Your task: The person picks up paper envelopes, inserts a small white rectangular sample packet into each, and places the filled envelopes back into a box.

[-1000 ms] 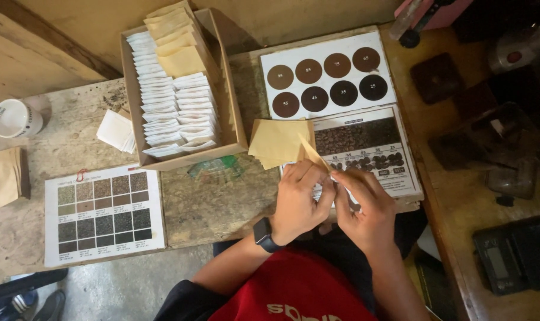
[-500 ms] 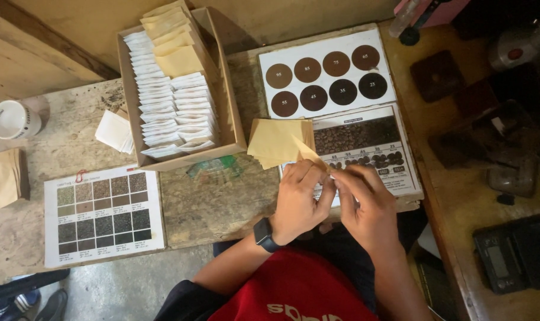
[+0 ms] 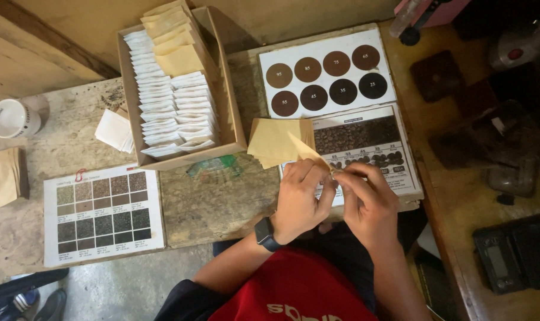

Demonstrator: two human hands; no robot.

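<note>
Both hands work one tan paper envelope (image 3: 307, 151) just above the near bench (image 3: 216, 205) edge. Left hand (image 3: 300, 199), smartwatch on that wrist, has its fingers (image 3: 326, 193) curled and pinching the envelope's lower end. Right hand (image 3: 368, 199) pinches at the same spot, fingertips pressed together; what sits between them is too small to tell. The envelope's free corner sticks up and away from the hands, over the stack of tan envelopes (image 3: 276, 142) lying just beyond.

Risks as I read them:
- Grip is only at one end. Thin paper could crease or tear at the pinch if the two hands pull apart.
- The hands hang over the bean photo chart (image 3: 365, 148) near the bench edge. Anything small slipping out would likely drop onto the person's lap or the floor.
- The free corner nearly touches the stack; a sweep could fan it out of square.

Further from the stack: cardboard box (image 3: 231, 119) of white sachets (image 3: 175, 113) to its left, green clear wrapper (image 3: 213, 166) below the box, brown-disc colour card (image 3: 326, 74) behind, grind chart (image 3: 103, 214) and white cup (image 3: 14, 119) far left. All well apart from the hands, so low risk there.
</note>
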